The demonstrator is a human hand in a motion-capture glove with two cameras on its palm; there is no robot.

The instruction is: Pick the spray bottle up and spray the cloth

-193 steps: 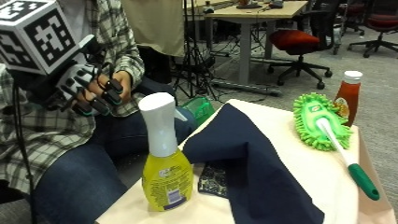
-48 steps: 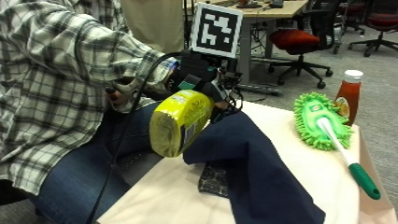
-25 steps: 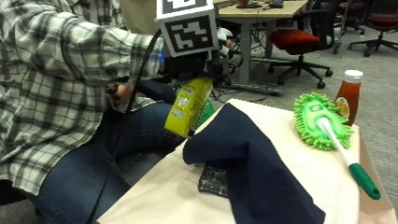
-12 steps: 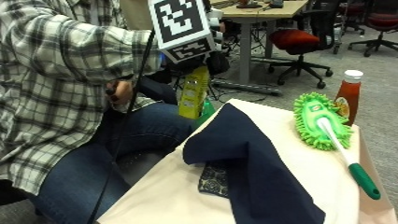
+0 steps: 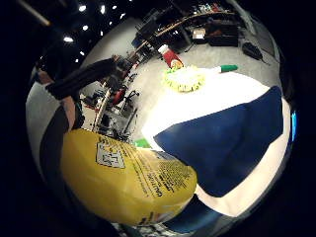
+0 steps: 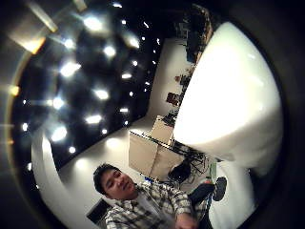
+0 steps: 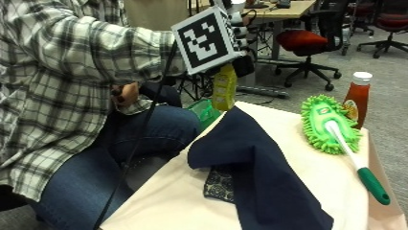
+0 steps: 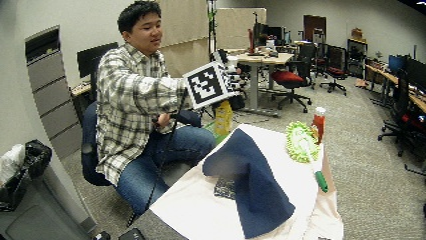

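While my gloved right hand [image 7: 239,36] is largely hidden behind its marker, its fingers appear curled round the neck of the spray bottle [image 7: 224,87], which hangs upright in the air just beyond the near edge of the table [image 7: 306,167], above and beside the cloth [image 7: 255,163]. My bare hand [image 7: 125,94] rests by my lap, well apart from the other, gripping a cable.

Handling, as I judge it: the bottle is stiff plastic, smooth and likely slippery at the body, moderately weighted if liquid remains. Best hold is at the narrow neck under the white head, forefinger on the trigger.

Appearance: yellow translucent body, printed label on the back [image 5: 148,177], white sprayer top. The cloth is dark blue, soft, draped in a raised fold across the table.
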